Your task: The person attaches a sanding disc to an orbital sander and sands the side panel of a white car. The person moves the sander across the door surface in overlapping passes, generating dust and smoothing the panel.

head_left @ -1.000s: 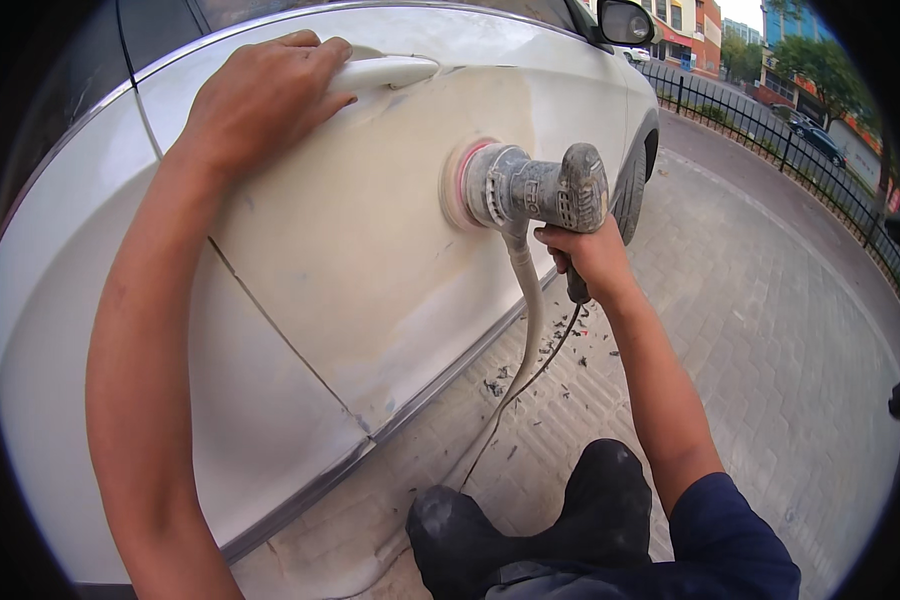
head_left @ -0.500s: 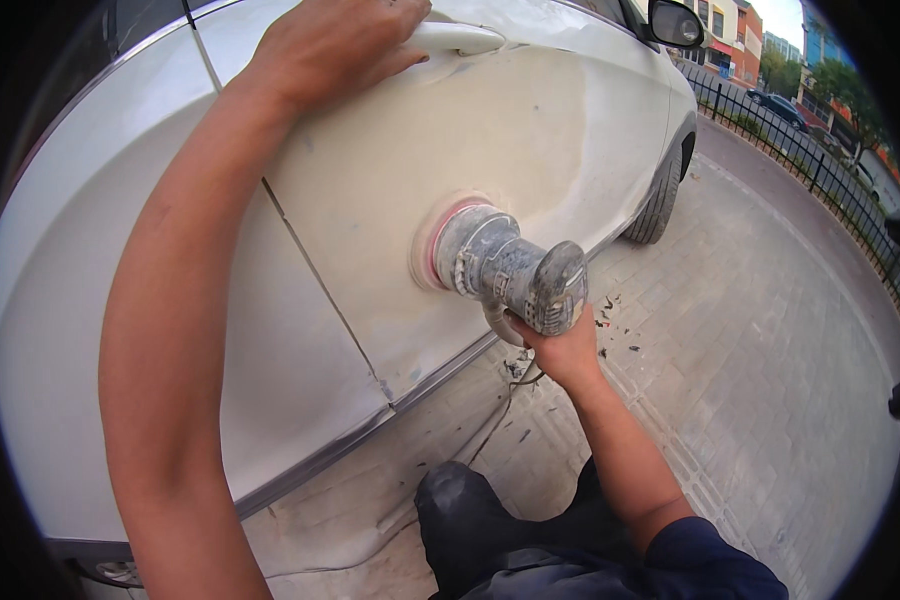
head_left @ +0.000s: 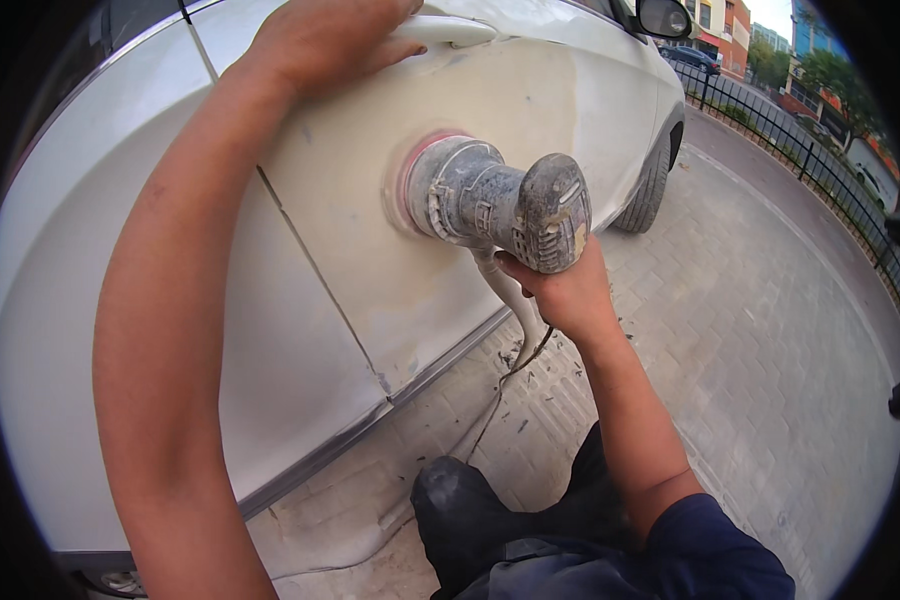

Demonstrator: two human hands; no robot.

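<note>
Nearest, in front of the car door, the left forearm slanted across its rear edge, and dark trousers showed below it. The right hand, before the door's lower half, was wrapped round the dusty grey sander, its far fingers hidden. The sander's pink-edged disc lay against the door's beige patch. A pale hose and dark cord hung toward the paving at the door's foot, where dark scraps lay. The left hand rested at the door's top, by its white handle, thumb spread from the fingers; the view cut off some fingertips, so whether they gripped I could not tell. Right of the door stood a wheel; above that, a side mirror. Well beyond the door ran a black fence.
</note>
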